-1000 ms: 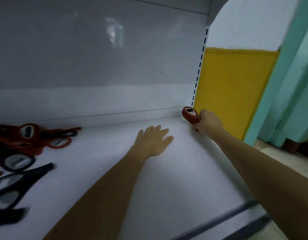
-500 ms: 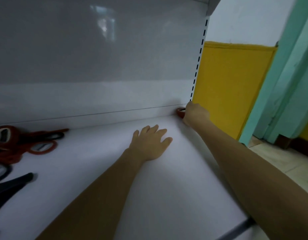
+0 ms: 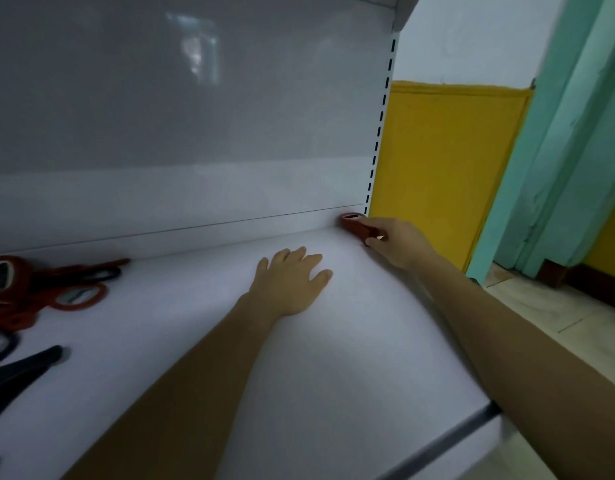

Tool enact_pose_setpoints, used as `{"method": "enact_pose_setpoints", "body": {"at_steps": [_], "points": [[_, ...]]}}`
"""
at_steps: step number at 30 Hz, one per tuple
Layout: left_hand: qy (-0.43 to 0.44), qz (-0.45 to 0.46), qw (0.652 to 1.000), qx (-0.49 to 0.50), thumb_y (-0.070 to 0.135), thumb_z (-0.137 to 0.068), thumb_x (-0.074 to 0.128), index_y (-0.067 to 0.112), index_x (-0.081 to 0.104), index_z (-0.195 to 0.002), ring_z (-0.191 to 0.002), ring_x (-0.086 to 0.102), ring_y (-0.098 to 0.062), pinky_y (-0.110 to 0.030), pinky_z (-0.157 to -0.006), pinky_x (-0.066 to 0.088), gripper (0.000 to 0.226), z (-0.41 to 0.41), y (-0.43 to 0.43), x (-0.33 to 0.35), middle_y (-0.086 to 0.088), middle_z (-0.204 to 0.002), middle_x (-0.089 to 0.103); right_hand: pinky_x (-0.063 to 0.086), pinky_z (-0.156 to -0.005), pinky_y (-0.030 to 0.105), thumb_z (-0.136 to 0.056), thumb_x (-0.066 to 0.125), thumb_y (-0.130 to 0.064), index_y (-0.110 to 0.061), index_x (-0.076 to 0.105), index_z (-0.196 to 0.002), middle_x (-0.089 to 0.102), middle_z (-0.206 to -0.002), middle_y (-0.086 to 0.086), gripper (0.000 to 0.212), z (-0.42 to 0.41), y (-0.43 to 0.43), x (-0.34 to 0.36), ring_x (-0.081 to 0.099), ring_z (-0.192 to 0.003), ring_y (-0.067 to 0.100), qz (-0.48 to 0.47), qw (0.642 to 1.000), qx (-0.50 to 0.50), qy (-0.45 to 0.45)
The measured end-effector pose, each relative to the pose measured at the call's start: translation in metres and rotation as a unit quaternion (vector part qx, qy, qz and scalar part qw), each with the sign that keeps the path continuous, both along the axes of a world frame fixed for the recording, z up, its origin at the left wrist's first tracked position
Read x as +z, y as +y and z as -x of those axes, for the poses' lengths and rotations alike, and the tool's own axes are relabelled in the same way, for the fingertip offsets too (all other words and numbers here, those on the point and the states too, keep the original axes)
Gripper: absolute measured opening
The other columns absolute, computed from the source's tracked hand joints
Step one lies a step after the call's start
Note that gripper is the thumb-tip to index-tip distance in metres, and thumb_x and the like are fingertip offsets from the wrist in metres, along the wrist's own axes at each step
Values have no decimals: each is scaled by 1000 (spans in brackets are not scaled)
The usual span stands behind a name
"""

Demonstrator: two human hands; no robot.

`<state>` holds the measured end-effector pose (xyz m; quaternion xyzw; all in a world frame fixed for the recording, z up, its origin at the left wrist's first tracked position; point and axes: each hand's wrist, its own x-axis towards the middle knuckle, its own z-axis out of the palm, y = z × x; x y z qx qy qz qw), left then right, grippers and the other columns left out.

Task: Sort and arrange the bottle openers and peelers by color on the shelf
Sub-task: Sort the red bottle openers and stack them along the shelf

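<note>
A red opener (image 3: 355, 225) lies in the far right corner of the white shelf (image 3: 333, 375), against the back panel. My right hand (image 3: 399, 242) holds its near end with curled fingers. My left hand (image 3: 290, 282) rests flat on the shelf, fingers spread, a little left of the red opener. Several red openers and peelers (image 3: 39, 292) lie in a heap at the far left. Black ones (image 3: 18, 372) lie nearer the front left, cut off by the frame edge.
The shelf's grey back panel (image 3: 195, 116) rises behind. A perforated upright (image 3: 378, 133) marks the right end. Beyond it stand a yellow wall (image 3: 448, 168) and a teal door frame (image 3: 558, 150). The shelf's front edge (image 3: 448, 441) runs at lower right.
My right hand carried the red opener into the far right corner and set it down against the back panel, then drew back a little along it. My left hand stayed flat.
</note>
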<state>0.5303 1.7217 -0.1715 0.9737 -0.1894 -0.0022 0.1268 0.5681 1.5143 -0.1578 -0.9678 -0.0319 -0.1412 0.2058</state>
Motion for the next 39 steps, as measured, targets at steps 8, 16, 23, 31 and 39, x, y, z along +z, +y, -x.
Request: {"method": "enact_pose_setpoints", "body": {"at_steps": [8, 16, 23, 31, 39], "points": [[0, 6, 1000, 2, 48, -99, 24, 30, 23, -147, -144, 9, -18, -41, -115, 4, 51, 3, -1, 2, 3, -157, 12, 36, -72, 21, -87, 61, -17, -20, 53, -131, 57, -123, 12, 44, -3, 3, -2, 53, -97, 21, -42, 998, 25, -45], [-4, 5, 1000, 2, 48, -99, 25, 30, 24, -146, -144, 11, -18, -41, -115, 5, 51, 3, -1, 2, 3, -157, 14, 37, -66, 25, -92, 56, -22, -16, 60, -123, 63, -116, 10, 33, 0, 13, 3, 53, -85, 19, -43, 995, -4, -90], [-10, 9, 1000, -1, 47, -99, 25, 29, 26, -146, -143, 13, -18, -41, -115, 7, 50, 4, -1, 2, 2, -156, 17, 50, -80, 35, -89, 56, -14, -13, 62, -121, 63, -117, 11, 32, 1, 17, 1, 59, -98, 26, -66, 993, -17, -93], [-7, 10, 1000, 3, 48, -99, 26, 30, 26, -146, -143, 12, -17, -40, -115, 6, 51, 4, -1, 2, 3, -156, 16, 48, -85, 37, -85, 55, 0, -12, 54, -126, 63, -116, 15, 42, -2, 14, -4, 57, -105, 31, -56, 996, -10, -63], [-13, 12, 1000, 2, 47, -99, 26, 29, 28, -145, -142, 15, -17, -39, -114, 8, 50, 4, -1, 2, 3, -155, 19, 45, -81, 29, -85, 53, 1, -11, 54, -125, 63, -115, 14, 42, -4, 8, -5, 57, -106, 29, -69, 995, 4, -68]]}}
